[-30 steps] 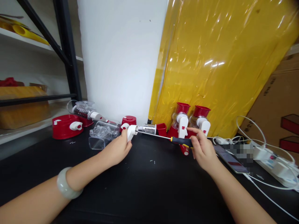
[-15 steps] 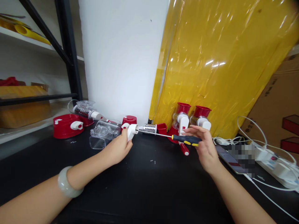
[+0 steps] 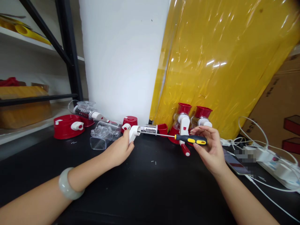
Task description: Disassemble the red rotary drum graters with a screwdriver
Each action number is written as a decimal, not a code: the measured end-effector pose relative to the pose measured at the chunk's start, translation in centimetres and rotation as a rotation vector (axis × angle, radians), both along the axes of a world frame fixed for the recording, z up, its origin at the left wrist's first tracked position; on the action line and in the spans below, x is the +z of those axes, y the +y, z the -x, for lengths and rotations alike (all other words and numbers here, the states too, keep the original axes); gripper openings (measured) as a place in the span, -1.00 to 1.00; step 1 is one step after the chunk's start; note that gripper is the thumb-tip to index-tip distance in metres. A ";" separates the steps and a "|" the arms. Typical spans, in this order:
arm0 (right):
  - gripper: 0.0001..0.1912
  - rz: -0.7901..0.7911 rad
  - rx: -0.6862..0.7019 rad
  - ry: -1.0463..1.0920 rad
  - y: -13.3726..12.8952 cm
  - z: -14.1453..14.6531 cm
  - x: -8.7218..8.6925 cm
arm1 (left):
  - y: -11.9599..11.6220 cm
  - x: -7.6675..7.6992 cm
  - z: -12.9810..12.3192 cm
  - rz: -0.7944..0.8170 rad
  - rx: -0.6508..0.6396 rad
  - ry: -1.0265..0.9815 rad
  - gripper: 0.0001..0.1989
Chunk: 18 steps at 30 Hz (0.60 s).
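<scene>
My left hand [image 3: 120, 150] is closed round a white plastic crank handle [image 3: 133, 133], whose round open end faces right. In my right hand [image 3: 212, 147] is a screwdriver [image 3: 191, 139] with a black and yellow grip, held lightly between thumb and fingers. Its long shaft runs level to the left, and its tip sits at or inside the handle's open end; how deep, I cannot tell. Behind the shaft lies a metal grater drum [image 3: 150, 129] with a white end. A red base [image 3: 129, 121] stands just beyond my left hand.
Two red-and-white rotary graters [image 3: 184, 125] stand behind my right hand. Clear plastic housings [image 3: 102, 137] and a red base [image 3: 67, 126] are at left. Small screws [image 3: 153, 162] lie on the black table [image 3: 140, 193]. A phone [image 3: 236, 164], cables and a power strip [image 3: 278, 175] sit at right.
My right hand has shifted slightly right and its grip has changed. The screwdriver has turned, showing more of its yellow patches. My left hand and the crank handle have moved slightly right.
</scene>
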State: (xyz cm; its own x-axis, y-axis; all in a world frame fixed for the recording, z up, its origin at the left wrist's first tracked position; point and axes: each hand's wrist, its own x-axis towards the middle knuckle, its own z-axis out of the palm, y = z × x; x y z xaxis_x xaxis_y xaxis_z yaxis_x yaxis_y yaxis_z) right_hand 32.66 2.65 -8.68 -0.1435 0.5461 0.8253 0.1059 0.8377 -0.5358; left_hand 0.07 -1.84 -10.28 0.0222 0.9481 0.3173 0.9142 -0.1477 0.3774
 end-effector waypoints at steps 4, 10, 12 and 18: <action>-0.61 0.060 -0.031 -0.087 0.3 -0.7 -0.6 | 0.0 0.0 0.0 -0.013 -0.003 -0.003 -0.79; -0.69 0.030 -0.189 -0.102 0.1 -0.3 -0.4 | 0.1 0.0 0.0 -0.006 0.007 -0.013 -0.80; -0.67 -0.021 -0.105 -0.059 -0.1 -0.2 -0.1 | 0.0 0.1 0.0 0.010 0.010 -0.024 -0.80; -0.62 0.031 0.145 0.096 0.4 -0.3 -0.6 | -0.1 0.1 -0.2 -0.010 -0.019 -0.012 -0.78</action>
State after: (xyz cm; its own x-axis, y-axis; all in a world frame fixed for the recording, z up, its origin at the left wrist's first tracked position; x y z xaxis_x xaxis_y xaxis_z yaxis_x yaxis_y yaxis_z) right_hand 32.97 3.04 -9.24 -0.1439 0.5506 0.8223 -0.0678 0.8235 -0.5633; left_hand 0.25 -1.95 -10.20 0.0361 0.9442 0.3273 0.9067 -0.1686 0.3865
